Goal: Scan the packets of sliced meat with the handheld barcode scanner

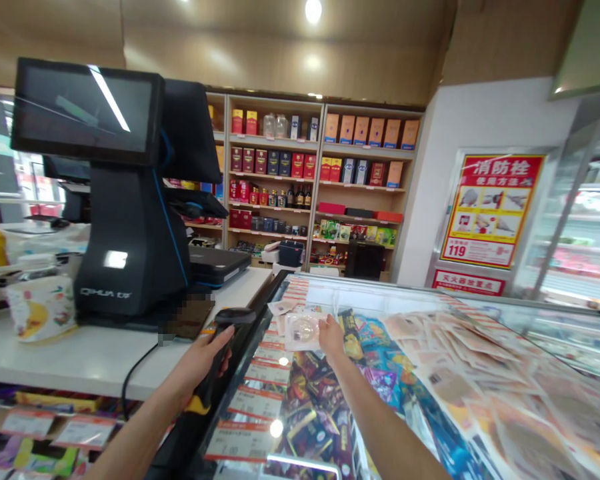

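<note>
Barcode scanner (235,317) and packet (301,332) in hand

At the glass-topped freezer's (380,295) left edge, the left hand (215,353) is holding the barcode scanner, fingers curled round its handle; above the freezer, the right hand (331,337) is pinching the packet's edge between closed fingers; left of the freezer, a touchscreen terminal (130,247) is standing

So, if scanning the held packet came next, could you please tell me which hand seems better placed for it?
Probably the left hand: its grip is around the handheld scanner, just left of the packet, while the right hand is occupied holding that packet.
</note>
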A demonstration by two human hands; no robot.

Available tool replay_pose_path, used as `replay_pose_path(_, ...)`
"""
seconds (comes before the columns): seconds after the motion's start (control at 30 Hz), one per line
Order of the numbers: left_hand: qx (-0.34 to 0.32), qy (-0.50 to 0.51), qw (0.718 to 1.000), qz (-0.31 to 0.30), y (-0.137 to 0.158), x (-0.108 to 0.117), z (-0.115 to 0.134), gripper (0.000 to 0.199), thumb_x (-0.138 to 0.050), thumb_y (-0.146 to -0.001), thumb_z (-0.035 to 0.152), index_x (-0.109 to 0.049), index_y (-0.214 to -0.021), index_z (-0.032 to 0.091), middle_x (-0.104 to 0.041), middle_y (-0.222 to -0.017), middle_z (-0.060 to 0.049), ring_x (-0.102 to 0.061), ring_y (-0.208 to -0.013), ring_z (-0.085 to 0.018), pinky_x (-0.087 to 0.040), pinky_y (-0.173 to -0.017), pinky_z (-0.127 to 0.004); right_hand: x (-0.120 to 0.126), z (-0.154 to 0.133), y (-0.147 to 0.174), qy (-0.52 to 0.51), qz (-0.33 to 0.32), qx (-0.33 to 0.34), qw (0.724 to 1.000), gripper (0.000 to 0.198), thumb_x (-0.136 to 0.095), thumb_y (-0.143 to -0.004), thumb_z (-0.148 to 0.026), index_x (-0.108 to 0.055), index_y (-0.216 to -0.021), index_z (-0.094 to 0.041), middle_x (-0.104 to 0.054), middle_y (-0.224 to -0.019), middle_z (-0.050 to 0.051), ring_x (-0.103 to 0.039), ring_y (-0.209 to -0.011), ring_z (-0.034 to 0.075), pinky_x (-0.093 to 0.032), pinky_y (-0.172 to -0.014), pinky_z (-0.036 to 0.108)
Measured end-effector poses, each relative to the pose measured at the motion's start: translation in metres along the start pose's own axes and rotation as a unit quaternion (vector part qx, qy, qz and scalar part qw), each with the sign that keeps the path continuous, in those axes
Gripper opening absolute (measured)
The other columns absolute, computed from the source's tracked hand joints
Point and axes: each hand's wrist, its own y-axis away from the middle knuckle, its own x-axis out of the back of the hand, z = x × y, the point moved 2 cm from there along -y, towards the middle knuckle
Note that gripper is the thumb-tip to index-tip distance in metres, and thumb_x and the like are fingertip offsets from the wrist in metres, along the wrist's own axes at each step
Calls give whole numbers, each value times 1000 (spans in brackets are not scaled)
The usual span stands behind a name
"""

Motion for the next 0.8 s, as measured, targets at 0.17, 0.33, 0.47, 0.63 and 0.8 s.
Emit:
replay_pose_path(0.17, -5, -14, 998, -56, 1, -26, -2, 39, -52, -60, 54, -47, -59, 15, -48, -43, 4, -42, -37, -6, -32, -37, -18, 32, 22, -3, 53, -5, 37, 998, 39, -39, -73, -23, -52, -106, -6, -56, -107, 13, -50, -99, 20, -35, -83, 26)
replay_pose_path(0.33, -22, -36, 995, -95, 7, -57, 3, 42, -50, -60, 56, -47, -56, 14, -46, -40, 3, -40, -36, -7, -30, -35, -19, 100, 66, -5, 133, 5, 61, 989, 37, -42, -70, -22, -54, -103, -12, -56, -107, 9, -46, -102, 20, -29, -88, 28)
replay_pose_path(0.47, -17, -38, 992, -119, 15, -80, 8, 40, -53, -58, 54, -47, -56, 15, -46, -41, 4, -40, -37, -7, -29, -36, -19, 152, 103, 6, 193, 18, 51, 980, 38, -48, -66, -23, -55, -102, -13, -54, -108, 12, -43, -104, 24, -28, -88, 32)
replay_pose_path(0.63, -23, -44, 987, -151, 21, -102, 3, 41, -49, -60, 55, -48, -56, 15, -46, -41, 3, -40, -37, -8, -29, -38, -19, 185, 127, 28, 334, 25, 37, 941, 42, -47, -65, -26, -51, -106, -16, -48, -115, 11, -39, -106, 26, -30, -83, 36)
replay_pose_path(0.8, -11, -49, 979, -198, 21, -116, -5, 41, -48, -61, 56, -48, -59, 15, -50, -46, 2, -43, -39, -8, -31, -40, -20, 204, 133, 43, 410, 13, -12, 912, 38, -46, -66, -35, -51, -101, -20, -50, -107, 10, -44, -96, 27, -33, -73, 41)
